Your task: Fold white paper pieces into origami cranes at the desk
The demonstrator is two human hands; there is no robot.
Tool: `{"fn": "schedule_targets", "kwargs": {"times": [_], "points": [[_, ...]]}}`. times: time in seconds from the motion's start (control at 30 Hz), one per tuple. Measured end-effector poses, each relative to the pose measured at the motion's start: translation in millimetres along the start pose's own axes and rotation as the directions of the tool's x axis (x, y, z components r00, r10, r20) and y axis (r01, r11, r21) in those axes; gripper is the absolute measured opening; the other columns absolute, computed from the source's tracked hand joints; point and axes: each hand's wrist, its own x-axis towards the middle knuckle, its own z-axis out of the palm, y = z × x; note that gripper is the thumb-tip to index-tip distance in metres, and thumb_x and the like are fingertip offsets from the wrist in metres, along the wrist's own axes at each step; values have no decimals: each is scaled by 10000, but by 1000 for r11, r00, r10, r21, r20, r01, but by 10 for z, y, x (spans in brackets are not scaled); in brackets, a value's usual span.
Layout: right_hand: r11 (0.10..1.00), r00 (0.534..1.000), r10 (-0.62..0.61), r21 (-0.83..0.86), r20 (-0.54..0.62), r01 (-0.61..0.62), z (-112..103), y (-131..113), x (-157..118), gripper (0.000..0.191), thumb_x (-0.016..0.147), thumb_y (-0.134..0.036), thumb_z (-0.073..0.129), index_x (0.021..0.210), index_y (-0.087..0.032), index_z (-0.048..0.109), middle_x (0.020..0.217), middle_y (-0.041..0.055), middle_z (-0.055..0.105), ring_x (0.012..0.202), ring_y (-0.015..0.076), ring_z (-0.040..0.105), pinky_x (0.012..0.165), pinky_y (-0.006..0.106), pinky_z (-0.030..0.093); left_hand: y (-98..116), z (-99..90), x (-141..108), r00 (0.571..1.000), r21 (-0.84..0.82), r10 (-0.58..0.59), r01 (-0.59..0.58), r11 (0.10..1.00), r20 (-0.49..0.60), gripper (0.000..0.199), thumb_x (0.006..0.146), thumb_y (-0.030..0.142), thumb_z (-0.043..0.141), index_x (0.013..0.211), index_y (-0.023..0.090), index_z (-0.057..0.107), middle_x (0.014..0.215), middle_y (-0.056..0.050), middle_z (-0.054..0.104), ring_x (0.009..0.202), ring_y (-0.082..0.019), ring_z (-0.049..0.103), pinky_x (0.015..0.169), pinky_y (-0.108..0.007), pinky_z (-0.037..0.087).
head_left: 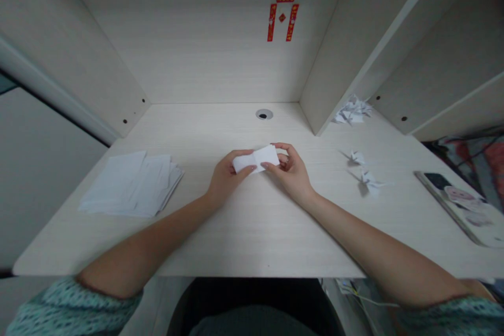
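A small folded piece of white paper (258,157) is held between both hands over the middle of the desk, with a crease across its middle. My left hand (230,176) grips its left end, thumb on top and fingers behind. At the other end, my right hand (293,173) pinches the paper, its thumb on the near face and index finger at the upper edge. The fingertips behind the paper are partly hidden. To the right of my right hand, two folded white paper cranes (369,181) rest on the desk.
A stack of white paper sheets (126,184) lies on the left of the desk (252,236). A pile of folded white paper pieces (353,111) sits behind the upright divider (338,52). At the right edge lies a phone (460,207). A round cable hole (264,114) is at the back.
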Motion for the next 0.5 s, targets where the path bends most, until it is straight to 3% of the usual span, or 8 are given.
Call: {"fn": "schedule_targets", "kwargs": {"times": [0.13,0.27,0.4,0.5], "points": [[1000,999,-11,-10,35,11,-15,55,-3,544,674,-328,768,1153,-241,524,832,8,710,639,125,614,571,231,470,9,-12,7,998,36,-13,15,999,-54,340,721,405,713,996,208,686,1041,-55,707,830,-174,649,665,-244,487],[997,996,-51,-51,75,55,-17,97,-13,522,695,-306,757,1180,-234,577,958,46,719,747,146,645,654,260,501,5,-7,8,996,-59,-79,77,995,-42,375,724,421,711,1022,195,687,893,-48,740,764,-178,669,617,-240,484],[993,996,-80,-79,38,83,-12,89,-13,429,728,-310,724,1143,-232,648,1167,76,674,926,188,642,743,300,513,25,-1,-6,997,-65,-72,69,996,-38,291,734,396,707,937,188,727,924,-51,745,801,-182,670,656,-244,496],[992,998,-58,-111,-13,57,-9,56,-8,354,770,-347,673,1104,-230,690,1096,65,707,857,186,642,727,320,511,35,-5,-20,997,-49,-69,68,996,-28,278,745,388,699,937,191,734,920,-49,748,794,-181,666,647,-248,498]]}}
